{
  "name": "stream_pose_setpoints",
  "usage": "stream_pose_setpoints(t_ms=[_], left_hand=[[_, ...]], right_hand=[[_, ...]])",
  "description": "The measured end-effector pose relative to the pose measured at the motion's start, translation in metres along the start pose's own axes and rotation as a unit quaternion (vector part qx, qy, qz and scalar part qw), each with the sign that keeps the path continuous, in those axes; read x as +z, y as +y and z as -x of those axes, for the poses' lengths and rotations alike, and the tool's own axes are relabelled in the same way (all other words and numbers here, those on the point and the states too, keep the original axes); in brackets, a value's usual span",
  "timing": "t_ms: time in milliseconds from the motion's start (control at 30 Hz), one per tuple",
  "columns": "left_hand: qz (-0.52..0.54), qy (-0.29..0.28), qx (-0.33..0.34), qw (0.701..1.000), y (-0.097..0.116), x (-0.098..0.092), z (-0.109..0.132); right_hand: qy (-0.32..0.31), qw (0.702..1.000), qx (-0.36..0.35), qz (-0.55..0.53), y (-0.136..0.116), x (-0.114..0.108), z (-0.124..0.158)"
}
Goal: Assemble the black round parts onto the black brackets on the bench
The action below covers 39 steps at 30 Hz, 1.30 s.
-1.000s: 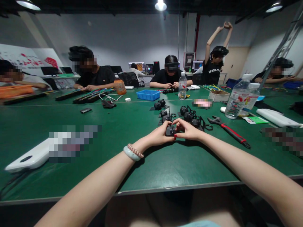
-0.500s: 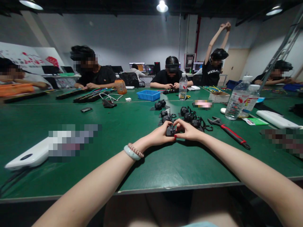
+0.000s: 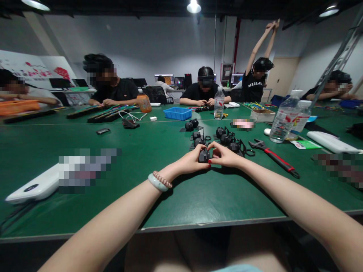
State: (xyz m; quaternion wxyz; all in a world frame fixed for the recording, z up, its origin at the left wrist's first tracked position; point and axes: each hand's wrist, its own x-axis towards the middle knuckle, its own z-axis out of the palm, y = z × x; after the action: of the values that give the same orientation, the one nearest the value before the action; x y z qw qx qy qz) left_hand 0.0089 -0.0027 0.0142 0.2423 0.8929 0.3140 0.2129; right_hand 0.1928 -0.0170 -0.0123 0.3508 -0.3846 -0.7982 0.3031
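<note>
**While both hands pinch one part, slip and mix-up are the main risks**

Left hand (image 3: 193,163) and right hand (image 3: 227,158) meet fingertip to fingertip around a small black part (image 3: 203,155). Each grips it from its own side, low over the green table (image 3: 181,204), dead centre of the view. Can't tell whether the part touches the surface or sits just clear of it.

Risks as I read them:
- Grip is fingertips only on a small, hard piece. If one side pushes harder, it could twist out and skid away (the table top looks smooth).
- A pile of similar black parts (image 3: 227,139) lies just beyond the hands, 12 to 1 o'clock. A dropped piece landing there would be hard to tell from the rest.
- The right knuckles sit close to that pile, so a jerk forward could scatter it.
- An adjustable wrench (image 3: 273,158) lies at 2 o'clock, near the right forearm. A wide elbow swing could knock it toward the two water bottles (image 3: 285,117) behind it.
- The bracelets (image 3: 159,182) on the left wrist ride near the surface and might snag on loose bits.
- Both forearms are stretched far out, so fine control is probably weaker.
</note>
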Motion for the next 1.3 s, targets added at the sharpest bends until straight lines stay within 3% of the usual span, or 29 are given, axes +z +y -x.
stream_pose_setpoints(t_ms=[467, 1300], left_hand=[[0.007, 0.008, -0.011, 1.0, 0.0016, -0.0001, 0.0008], [-0.005, -0.009, 0.007, 1.0, -0.0043, 0.0014, 0.0008]], right_hand=[[-0.023, 0.999, 0.036, -0.017, -0.0008, -0.0006, 0.0004], [0.002, 0.998, 0.048, 0.034, -0.0024, -0.0013, 0.0003]])
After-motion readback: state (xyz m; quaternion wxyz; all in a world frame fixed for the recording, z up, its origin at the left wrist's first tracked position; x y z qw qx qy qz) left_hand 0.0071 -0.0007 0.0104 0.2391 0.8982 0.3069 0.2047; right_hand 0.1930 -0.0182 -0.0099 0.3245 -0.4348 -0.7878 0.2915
